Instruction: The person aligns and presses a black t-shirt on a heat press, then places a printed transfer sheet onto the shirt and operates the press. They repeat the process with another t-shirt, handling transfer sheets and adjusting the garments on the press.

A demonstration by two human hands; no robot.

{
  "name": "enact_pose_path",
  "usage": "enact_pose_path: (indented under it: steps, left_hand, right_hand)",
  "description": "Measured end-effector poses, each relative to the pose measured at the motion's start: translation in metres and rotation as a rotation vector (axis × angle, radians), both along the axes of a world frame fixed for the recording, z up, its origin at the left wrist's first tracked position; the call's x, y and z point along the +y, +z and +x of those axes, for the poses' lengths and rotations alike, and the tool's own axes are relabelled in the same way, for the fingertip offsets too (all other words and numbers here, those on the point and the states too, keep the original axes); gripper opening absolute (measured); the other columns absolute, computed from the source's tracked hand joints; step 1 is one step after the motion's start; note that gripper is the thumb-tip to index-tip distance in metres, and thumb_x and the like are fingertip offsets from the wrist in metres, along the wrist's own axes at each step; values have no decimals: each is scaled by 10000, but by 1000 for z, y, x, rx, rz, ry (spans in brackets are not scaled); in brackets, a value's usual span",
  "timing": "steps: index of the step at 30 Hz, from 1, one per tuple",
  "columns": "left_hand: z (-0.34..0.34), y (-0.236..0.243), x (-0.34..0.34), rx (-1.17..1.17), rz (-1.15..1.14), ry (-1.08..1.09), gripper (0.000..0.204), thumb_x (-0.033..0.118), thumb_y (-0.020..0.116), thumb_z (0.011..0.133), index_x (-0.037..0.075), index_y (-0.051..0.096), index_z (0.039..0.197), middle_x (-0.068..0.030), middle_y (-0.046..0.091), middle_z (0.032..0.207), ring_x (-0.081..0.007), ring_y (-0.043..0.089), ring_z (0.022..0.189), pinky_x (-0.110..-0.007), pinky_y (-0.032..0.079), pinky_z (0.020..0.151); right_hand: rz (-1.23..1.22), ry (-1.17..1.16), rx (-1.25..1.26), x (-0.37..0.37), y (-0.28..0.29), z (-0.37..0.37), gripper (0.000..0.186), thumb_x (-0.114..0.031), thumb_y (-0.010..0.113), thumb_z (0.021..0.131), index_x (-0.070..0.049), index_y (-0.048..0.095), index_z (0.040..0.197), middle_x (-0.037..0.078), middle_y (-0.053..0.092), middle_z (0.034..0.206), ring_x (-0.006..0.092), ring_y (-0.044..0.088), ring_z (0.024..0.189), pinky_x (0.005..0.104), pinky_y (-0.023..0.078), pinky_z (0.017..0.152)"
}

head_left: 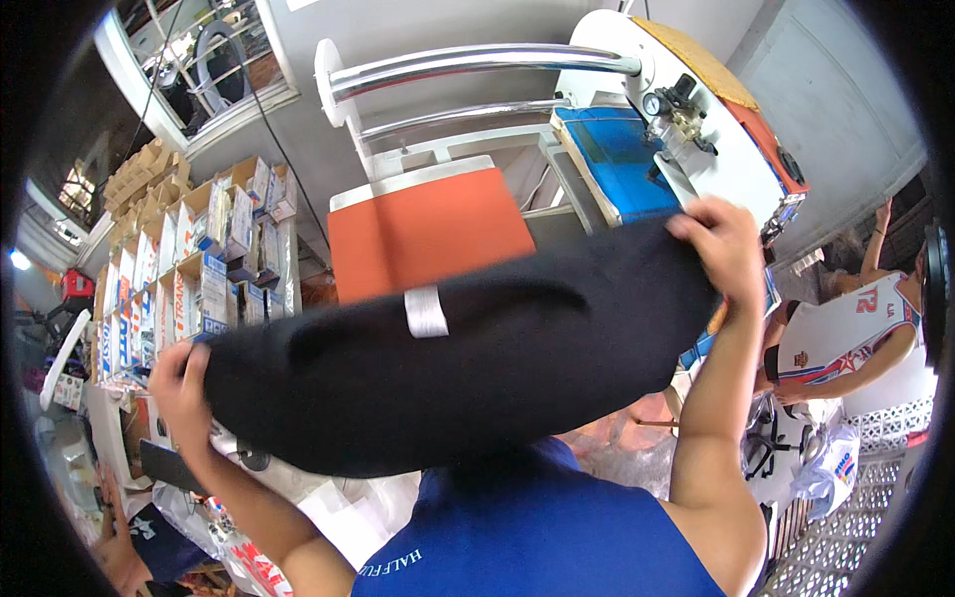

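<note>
A wide piece of black fabric point(517, 388) is stretched across in front of my chest. It looks like a folded garment, though its kind cannot be made out. A small white label point(427, 312) shows near its upper edge. My left hand point(179, 386) is closed on the fabric's left corner. At the upper right corner my right hand point(723, 237) grips it, a bit higher than the left. Just beyond the fabric lies a flat orange pad point(428, 227) of a press-like machine; the fabric overlaps the pad's near edge in view.
The white machine body point(612, 35) with chrome bars point(487, 60), a pressure gauge point(653, 103) and a blue-covered platen point(622, 164) stands ahead. Shelved cardboard boxes point(199, 289) fill the left. On the right is a person in a white jersey point(846, 343); another person's arm point(117, 542) shows lower left.
</note>
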State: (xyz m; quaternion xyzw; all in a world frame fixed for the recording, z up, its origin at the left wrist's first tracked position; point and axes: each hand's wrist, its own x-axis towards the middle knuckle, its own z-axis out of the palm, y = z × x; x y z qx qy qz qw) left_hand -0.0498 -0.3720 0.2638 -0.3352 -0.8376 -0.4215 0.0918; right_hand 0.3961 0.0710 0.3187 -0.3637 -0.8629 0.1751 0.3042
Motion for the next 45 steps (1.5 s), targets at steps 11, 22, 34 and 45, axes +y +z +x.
enact_pose_path:
  steps: [11, 22, 34, 45]
  left_hand:
    - [29, -238, 45, -231, -27, -185, 303, 194, 655, 931, -43, 653, 1119, -170, 676, 1133, -278, 633, 1080, -368, 469, 961]
    - [126, -319, 36, -1721, 583, -188, 708, 605, 420, 980, 54, 487, 1419, -128, 550, 1396, -298, 540, 1246, -423, 426, 1058]
    - [94, -258, 69, -683, 102, 230, 226, 162, 601, 917, -28, 654, 1028, -131, 635, 798, -247, 565, 635, -345, 451, 573]
    - [149, -226, 91, -68, -229, 151, 326, 147, 523, 941, -127, 649, 1068, -332, 640, 1054, -477, 597, 985, -503, 462, 934]
  right_hand:
    - [-159, 20, -84, -33, -236, -63, 338, -352, 672, 891, -28, 694, 985, 166, 684, 1047, 344, 648, 1003, 425, 506, 868]
    - [-1847, 8, 573, -62, -339, -1, 839, -652, 425, 955, 2, 368, 1478, 221, 445, 1472, 339, 472, 1332, 467, 374, 1113]
    - [-476, -455, 110, -79, -287, -10, 379, -334, 669, 872, -66, 641, 1138, 186, 643, 1122, 349, 621, 1052, 446, 499, 923]
    - [-334, -369, -140, -111, -289, -28, 368, -329, 586, 950, -50, 611, 1189, 192, 582, 1193, 391, 577, 1119, 492, 462, 953]
